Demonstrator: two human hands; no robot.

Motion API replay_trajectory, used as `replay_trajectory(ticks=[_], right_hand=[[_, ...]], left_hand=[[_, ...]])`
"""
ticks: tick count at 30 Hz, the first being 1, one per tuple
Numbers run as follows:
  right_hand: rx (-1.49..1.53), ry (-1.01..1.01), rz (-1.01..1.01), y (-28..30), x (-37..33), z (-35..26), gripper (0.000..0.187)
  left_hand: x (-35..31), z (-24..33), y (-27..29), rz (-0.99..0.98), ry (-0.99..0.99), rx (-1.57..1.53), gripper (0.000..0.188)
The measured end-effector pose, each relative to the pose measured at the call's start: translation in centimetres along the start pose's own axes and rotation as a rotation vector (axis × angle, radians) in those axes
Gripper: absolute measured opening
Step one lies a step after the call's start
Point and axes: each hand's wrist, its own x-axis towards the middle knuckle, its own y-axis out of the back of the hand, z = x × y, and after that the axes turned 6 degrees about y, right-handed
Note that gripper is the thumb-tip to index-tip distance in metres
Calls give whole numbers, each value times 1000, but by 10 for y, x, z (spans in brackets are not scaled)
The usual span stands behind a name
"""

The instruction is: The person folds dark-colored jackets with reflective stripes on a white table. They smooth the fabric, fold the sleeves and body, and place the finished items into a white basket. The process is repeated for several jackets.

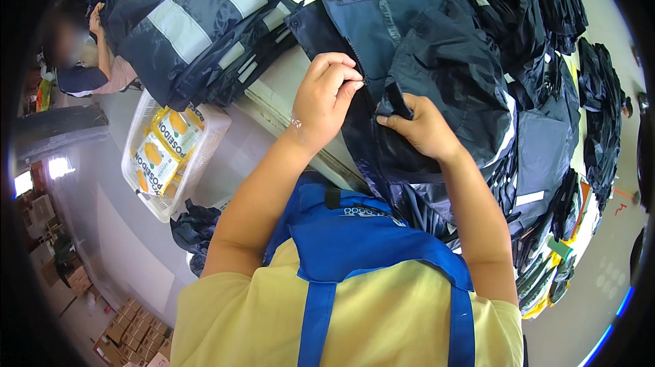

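A dark navy rain jacket (443, 46) lies spread over the table in front of me, partly crumpled. Its zipper (356, 60) runs down the left front edge. At that zipper my left hand (324, 97) is closed in a pinch, thumb against forefinger; whatever is between the fingertips is too small to make out. A clear band circles the left wrist. To the right, my right hand (424, 124) grips a folded flap of the jacket (394, 102) between thumb and fingers. The jacket's lower part hangs over the table edge toward my blue apron (361, 244).
Folded dark garments with pale reflective stripes (198, 22) are stacked at the left. More dark garments (539, 128) pile up at the right. A white basket (164, 213) with yellow-and-white packages (167, 152) stands below left. Cardboard boxes (136, 329) and another person (102, 77) are farther left.
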Motion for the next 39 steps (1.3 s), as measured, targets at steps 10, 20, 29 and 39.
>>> replay_trajectory(ticks=[10, 20, 29, 39], right_hand=[[-30, 145, 20, 17, -24, -36, 17], [-16, 240, 50, 21, -34, -28, 18], [211, 188, -23, 26, -60, -31, 15], [364, 50, 359, 34, -76, -64, 15]], left_hand=[[20, 49, 1, -32, -213, 21, 11], [19, 69, -7, -99, -354, 78, 16], [48, 80, 16, -154, -459, 69, 11], [24, 101, 6, -200, -411, -68, 16]])
